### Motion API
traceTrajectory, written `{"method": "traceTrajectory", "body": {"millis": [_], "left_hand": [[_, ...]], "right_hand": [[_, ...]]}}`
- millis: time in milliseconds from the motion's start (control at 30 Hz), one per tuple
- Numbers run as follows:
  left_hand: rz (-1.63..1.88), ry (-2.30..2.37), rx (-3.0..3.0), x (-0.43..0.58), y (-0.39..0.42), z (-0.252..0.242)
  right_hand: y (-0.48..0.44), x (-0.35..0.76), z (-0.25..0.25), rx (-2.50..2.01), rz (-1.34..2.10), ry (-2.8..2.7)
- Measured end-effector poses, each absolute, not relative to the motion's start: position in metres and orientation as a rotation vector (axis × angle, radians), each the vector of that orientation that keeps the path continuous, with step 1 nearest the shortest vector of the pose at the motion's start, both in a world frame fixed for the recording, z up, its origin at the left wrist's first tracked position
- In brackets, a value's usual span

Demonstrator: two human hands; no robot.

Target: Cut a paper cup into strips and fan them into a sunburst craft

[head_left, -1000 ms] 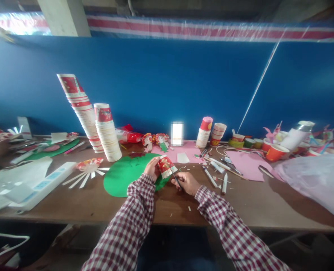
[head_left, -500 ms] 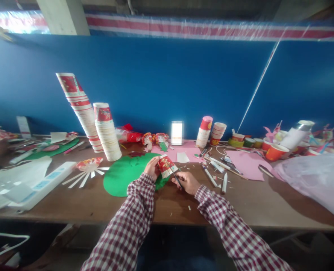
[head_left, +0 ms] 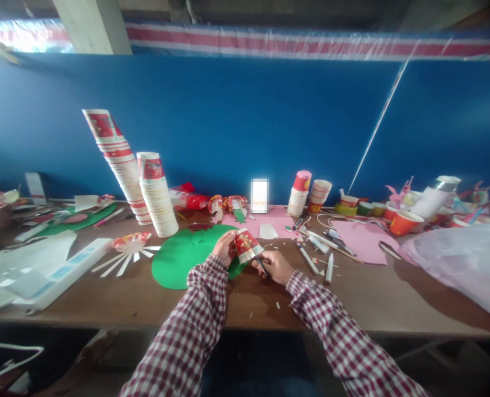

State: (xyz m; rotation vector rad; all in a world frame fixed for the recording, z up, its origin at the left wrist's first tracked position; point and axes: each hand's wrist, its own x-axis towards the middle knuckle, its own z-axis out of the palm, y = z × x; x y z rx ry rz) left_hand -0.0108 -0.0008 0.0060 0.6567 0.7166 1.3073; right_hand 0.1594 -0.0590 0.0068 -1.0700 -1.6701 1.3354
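My left hand (head_left: 225,248) is closed on the edge of a red and white paper cup (head_left: 245,240), tilted above a green paper sheet (head_left: 179,259). Short slits run along the cup's lower rim. In my right hand (head_left: 276,266) are dark-handled scissors (head_left: 261,266), closed in by my fingers, with the blades against the printed side of the cup. Left of the green sheet lies a cup cut into strips (head_left: 131,245), spread like a fan. Two decorated paper figures (head_left: 237,207) stand behind my left hand.
Two tall cup stacks (head_left: 158,198) rise at the back left, and shorter stacks (head_left: 298,193) stand at the back right. Markers (head_left: 309,258) and paper scraps lie right of my hands. A white power strip (head_left: 63,273) is at left; a plastic bag (head_left: 468,264) is at right.
The scissor blades now reach further up over the cup's printed side. The cup has turned slightly and moved a little to the right in my left hand.
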Motion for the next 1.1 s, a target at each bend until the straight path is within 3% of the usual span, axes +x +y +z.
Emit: {"method": "traceTrajectory", "body": {"millis": [1100], "left_hand": [[1.303,0.709,0.754,-0.0095,0.0012,0.0016]], "right_hand": [[-0.0611,0.1598,0.0041,-1.048,1.263,-1.648]]}}
